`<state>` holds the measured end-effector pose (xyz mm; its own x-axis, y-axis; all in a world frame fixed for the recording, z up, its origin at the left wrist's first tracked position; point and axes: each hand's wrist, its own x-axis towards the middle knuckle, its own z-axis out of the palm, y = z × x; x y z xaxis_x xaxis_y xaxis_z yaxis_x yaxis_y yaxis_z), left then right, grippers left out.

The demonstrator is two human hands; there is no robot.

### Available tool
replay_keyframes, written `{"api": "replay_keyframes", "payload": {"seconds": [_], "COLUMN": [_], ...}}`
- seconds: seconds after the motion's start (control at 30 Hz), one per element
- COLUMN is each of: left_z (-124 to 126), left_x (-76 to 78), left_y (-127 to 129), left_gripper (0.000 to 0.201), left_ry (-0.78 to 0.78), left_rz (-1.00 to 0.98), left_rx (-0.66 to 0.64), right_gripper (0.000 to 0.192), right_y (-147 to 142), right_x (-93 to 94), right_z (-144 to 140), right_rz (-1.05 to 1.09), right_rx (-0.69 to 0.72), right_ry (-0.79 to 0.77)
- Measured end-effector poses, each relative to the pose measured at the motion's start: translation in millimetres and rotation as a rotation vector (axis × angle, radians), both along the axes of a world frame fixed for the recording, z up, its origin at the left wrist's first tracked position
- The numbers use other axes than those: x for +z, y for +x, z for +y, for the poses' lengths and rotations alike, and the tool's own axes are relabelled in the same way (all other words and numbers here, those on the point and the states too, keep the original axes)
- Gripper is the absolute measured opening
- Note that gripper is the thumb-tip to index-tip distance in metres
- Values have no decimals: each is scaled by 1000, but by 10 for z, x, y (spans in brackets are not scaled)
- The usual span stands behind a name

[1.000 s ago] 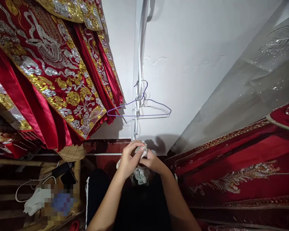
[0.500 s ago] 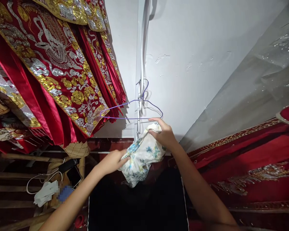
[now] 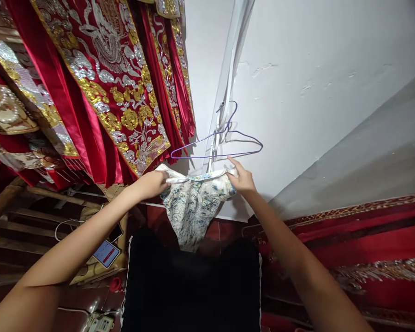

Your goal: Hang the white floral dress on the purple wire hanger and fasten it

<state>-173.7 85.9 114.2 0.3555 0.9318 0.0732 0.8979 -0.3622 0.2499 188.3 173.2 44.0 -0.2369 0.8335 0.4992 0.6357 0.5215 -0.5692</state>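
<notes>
A white garment with a blue and yellow floral print point(image 3: 197, 203) hangs between my two hands, its top edge stretched sideways and its lower part tapering down. My left hand point(image 3: 155, 182) grips the left end of that edge. At the other end, my right hand point(image 3: 241, 177) pinches the fabric between thumb and fingers, index finger pointing up near the hanger. Just above the garment, a purple wire hanger point(image 3: 216, 145) hangs by its hook from a white strip on the wall, with nothing on it.
Red embroidered costumes point(image 3: 124, 92) hang at the left, close to the hanger. A phone with a lit screen point(image 3: 106, 253) lies on a bamboo seat point(image 3: 86, 272) at lower left. Red decorated cloth point(image 3: 383, 230) and a grey sheet point(image 3: 359, 152) occupy the right side.
My left hand has risen and moved from the garment's lower side to its top left corner. The top edge now runs nearly level, pulled wide. The view has shifted too.
</notes>
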Motion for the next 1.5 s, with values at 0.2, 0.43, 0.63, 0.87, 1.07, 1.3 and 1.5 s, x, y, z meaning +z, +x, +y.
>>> {"api": "replay_keyframes", "payload": {"seconds": [0.2,0.43,0.63,0.87,1.07,1.3,1.5], "left_z": [247,310,258,474,629,633,702], "left_x": [194,317,550,579,488,589,414], "left_y": [38,50,289,708,672,594,327], "left_gripper": [25,27,21,18,28,22,29], "left_ry": [136,116,231,419,401,485,264], "left_rz": [6,-41,-138,-463,-441,-389,-556], "left_rx": [54,110,-19,-220,-199,-197,0], "right_gripper": [52,33,29,39,86,41,65], "right_y": [-75,12,205,56,444,819,626], "right_x": [308,188,294,511,772,1218,1204], "right_z": [172,-65,-324,-727,-1138,-1031,-875], "right_rz": [-99,22,-18,26,-94,32,321], "right_rx": [54,75,-6,87,-188,-194,45], "right_ry": [-155,-195,-244,-330,-164,-275,-469]}}
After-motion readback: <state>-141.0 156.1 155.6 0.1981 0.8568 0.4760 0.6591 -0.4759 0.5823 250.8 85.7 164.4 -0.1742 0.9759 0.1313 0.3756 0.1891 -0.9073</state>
